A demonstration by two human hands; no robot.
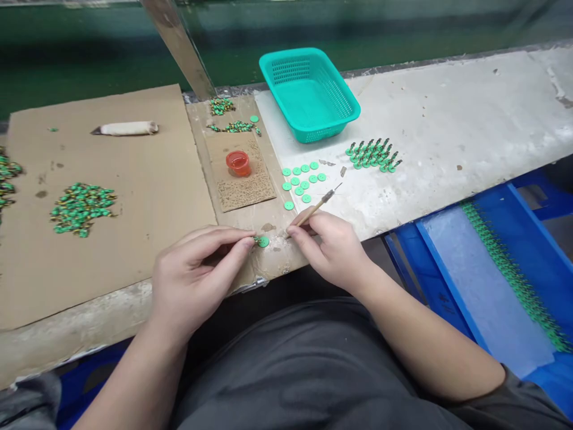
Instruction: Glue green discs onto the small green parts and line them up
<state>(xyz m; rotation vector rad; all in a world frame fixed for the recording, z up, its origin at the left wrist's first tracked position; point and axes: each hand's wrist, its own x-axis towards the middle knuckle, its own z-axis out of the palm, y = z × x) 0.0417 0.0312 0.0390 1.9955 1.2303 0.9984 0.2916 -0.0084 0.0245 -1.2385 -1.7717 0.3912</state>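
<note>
My left hand (203, 272) pinches a small green and gold piece (256, 239) between thumb and forefinger, right beside a green disc (263, 241) near the table's front edge. In my right hand (329, 242) is a thin wooden-handled tool (316, 206), its fine tip pointing up and away to the right. Loose green discs with small holes (304, 186) lie flat beyond my hands. To their right stand several green discs with dark upright pieces (372, 154). A red cup (239, 163) sits on a speckled cardboard square (246, 194).
A teal basket (308, 101) stands at the back. Piles of small green and gold pieces (83, 208) and a white wrapped tool (128, 128) lie on cardboard (147, 179) at left. Blue trays (447, 269) at lower right hold rows of green pieces (510, 269).
</note>
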